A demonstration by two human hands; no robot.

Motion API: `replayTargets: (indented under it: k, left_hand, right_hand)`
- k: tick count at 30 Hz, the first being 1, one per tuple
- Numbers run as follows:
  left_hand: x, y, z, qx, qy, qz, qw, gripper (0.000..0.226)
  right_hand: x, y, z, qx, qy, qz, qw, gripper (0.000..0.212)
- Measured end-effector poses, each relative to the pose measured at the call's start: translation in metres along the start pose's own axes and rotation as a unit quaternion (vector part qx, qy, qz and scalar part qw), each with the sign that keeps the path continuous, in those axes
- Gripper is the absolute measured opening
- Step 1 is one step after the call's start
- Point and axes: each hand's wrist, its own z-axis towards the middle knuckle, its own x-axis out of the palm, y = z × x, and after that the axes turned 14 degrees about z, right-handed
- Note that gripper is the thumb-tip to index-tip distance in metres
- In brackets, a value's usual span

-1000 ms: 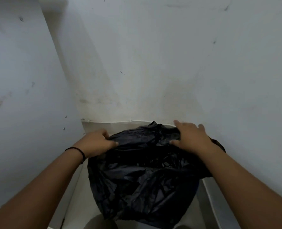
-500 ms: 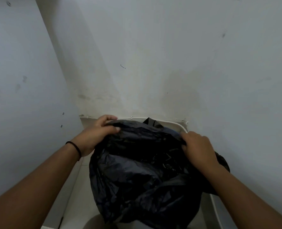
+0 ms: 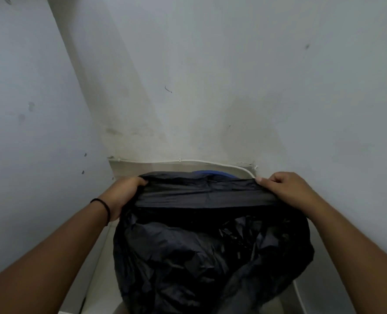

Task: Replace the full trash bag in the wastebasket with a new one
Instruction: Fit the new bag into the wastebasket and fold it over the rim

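While the left hand (image 3: 122, 196) and right hand (image 3: 290, 191) each grip the black trash bag (image 3: 199, 257), stretching its far edge taut over the wastebasket (image 3: 207, 172) in the corner, thin film could tear, or slip off one side.

Trash bag (image 3: 188, 257): thin black plastic, crinkled, faint sheen; wall (image 3: 210, 75): matt, scuffed.

pale floor (image 3: 97, 275) in a corner, black trash bag (image 3: 188, 257) over it
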Motion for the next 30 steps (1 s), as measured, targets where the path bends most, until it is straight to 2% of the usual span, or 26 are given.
replayTargets:
  k: [1,4,7,9,13,18,21,24,26,28,29,30]
  left_hand:
    - [0.002,-0.001,0.003,0.015,0.0,0.025,1.0,0.03]
    - [0.01,-0.008,0.015,0.078,-0.027,0.101,0.991,0.033]
    - [0.02,-0.01,0.036,0.118,-0.099,0.149,0.977,0.025]
    - [0.025,-0.008,0.055,0.129,-0.115,0.177,0.969,0.026]
    - [0.031,0.004,0.095,0.093,-0.106,0.247,0.959,0.026]
    - [0.039,0.007,0.126,0.054,-0.067,0.243,0.966,0.03]
    - [0.044,0.009,0.135,0.002,-0.015,0.248,0.969,0.031]
    - [0.05,0.019,0.13,-0.062,0.057,0.306,0.948,0.035]
    - [0.05,0.031,0.126,-0.088,0.108,0.246,0.959,0.036]
    - [0.043,0.036,0.118,-0.104,0.117,0.124,0.98,0.044]
    - [0.038,0.038,0.114,-0.095,0.099,0.094,0.986,0.047]
    - [0.034,0.038,0.109,-0.071,0.048,0.092,0.992,0.047]
  right_hand:
    - [0.005,-0.003,0.005,-0.041,-0.041,-0.077,0.995,0.045]
    - [0.019,-0.005,0.016,-0.11,-0.093,-0.145,0.979,0.029]
    - [0.035,-0.01,0.033,-0.129,-0.107,-0.209,0.963,0.025]
    - [0.041,-0.018,0.046,-0.115,-0.114,-0.247,0.955,0.029]
    - [0.051,-0.039,0.076,-0.071,-0.094,-0.215,0.969,0.033]
    - [0.062,-0.046,0.107,-0.05,-0.072,-0.145,0.985,0.031]
    - [0.06,-0.052,0.121,-0.009,-0.009,-0.16,0.987,0.025]
    - [0.058,-0.065,0.125,0.087,0.134,-0.263,0.952,0.025]
    - [0.055,-0.068,0.121,0.124,0.172,-0.282,0.936,0.032]
    - [0.048,-0.061,0.112,0.133,0.163,-0.24,0.948,0.043]
    - [0.044,-0.056,0.107,0.122,0.135,-0.221,0.958,0.05]
    - [0.04,-0.051,0.101,0.096,0.085,-0.206,0.97,0.054]
